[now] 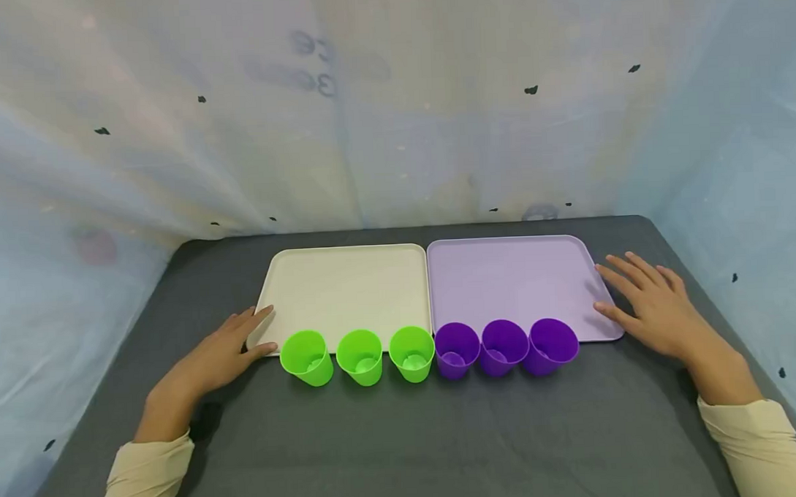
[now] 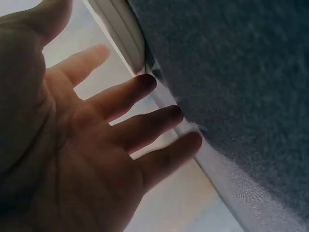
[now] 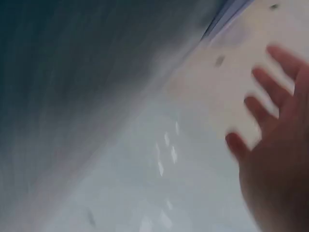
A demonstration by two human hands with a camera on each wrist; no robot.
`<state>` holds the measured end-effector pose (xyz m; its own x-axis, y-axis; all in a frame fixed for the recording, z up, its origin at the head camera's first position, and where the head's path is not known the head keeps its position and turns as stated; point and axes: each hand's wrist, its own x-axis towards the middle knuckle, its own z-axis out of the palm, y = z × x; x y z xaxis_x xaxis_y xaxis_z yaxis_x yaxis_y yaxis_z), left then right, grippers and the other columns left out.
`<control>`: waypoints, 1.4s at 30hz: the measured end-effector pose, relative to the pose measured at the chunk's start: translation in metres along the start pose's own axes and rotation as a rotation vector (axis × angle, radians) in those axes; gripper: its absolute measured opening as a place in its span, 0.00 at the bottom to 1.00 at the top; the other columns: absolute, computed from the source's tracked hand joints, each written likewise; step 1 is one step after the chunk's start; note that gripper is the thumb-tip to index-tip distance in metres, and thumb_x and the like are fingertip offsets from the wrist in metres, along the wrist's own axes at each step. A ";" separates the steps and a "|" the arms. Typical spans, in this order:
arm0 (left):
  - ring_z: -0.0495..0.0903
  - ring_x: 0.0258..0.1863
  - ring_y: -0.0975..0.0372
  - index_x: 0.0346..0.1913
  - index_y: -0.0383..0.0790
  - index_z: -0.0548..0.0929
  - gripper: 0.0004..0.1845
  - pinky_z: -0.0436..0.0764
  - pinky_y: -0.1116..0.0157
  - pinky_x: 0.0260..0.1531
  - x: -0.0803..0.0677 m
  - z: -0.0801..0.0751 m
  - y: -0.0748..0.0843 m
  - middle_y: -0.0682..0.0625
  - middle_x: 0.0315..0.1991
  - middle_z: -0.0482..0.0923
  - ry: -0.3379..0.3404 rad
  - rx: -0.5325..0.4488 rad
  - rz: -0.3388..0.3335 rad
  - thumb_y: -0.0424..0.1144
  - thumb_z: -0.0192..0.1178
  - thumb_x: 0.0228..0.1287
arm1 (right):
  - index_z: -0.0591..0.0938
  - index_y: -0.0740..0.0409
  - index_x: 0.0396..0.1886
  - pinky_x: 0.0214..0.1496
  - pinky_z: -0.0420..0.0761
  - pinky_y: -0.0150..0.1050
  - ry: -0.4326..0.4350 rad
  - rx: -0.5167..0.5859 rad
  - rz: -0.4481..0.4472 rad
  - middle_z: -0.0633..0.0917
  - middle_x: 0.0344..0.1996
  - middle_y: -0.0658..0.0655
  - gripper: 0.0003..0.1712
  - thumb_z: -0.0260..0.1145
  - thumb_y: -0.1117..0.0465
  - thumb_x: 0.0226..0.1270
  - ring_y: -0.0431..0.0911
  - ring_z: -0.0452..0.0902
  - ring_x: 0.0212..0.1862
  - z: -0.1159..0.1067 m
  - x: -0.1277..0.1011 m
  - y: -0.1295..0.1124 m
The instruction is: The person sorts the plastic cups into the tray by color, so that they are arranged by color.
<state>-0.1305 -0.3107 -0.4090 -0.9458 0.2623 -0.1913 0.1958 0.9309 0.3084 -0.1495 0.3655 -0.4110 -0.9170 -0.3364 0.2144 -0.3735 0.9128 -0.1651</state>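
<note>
Two trays lie side by side on the dark grey table: a cream tray (image 1: 347, 287) on the left and a lilac tray (image 1: 514, 277) on the right. In front of them stand three green cups (image 1: 361, 356) and three purple cups (image 1: 503, 346) in one row, tipped toward me. My left hand (image 1: 227, 349) lies flat with straight fingers at the cream tray's front left corner, near the leftmost green cup. My right hand (image 1: 650, 302) lies flat with spread fingers at the lilac tray's right edge. Both hold nothing. The left hand (image 2: 87, 140) and the right hand (image 3: 275, 145) show spread fingers in the wrist views.
A pale blue plastic sheet (image 1: 393, 110) walls in the table at the back and both sides. The table's grey cloth (image 1: 411, 438) stretches bare in front of the cups, between my sleeves.
</note>
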 end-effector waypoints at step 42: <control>0.55 0.69 0.25 0.73 0.32 0.66 0.42 0.63 0.29 0.61 -0.010 -0.018 -0.009 0.27 0.73 0.58 -0.054 -0.059 -0.015 0.57 0.62 0.65 | 0.69 0.38 0.72 0.65 0.64 0.17 -0.224 0.294 -0.214 0.77 0.66 0.43 0.41 0.74 0.43 0.59 0.43 0.73 0.67 -0.030 0.003 -0.098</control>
<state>-0.1272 -0.3266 -0.3926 -0.9328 0.2633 -0.2461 0.1646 0.9187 0.3591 -0.1110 0.2820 -0.3651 -0.8098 -0.5831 0.0645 -0.5533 0.7226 -0.4143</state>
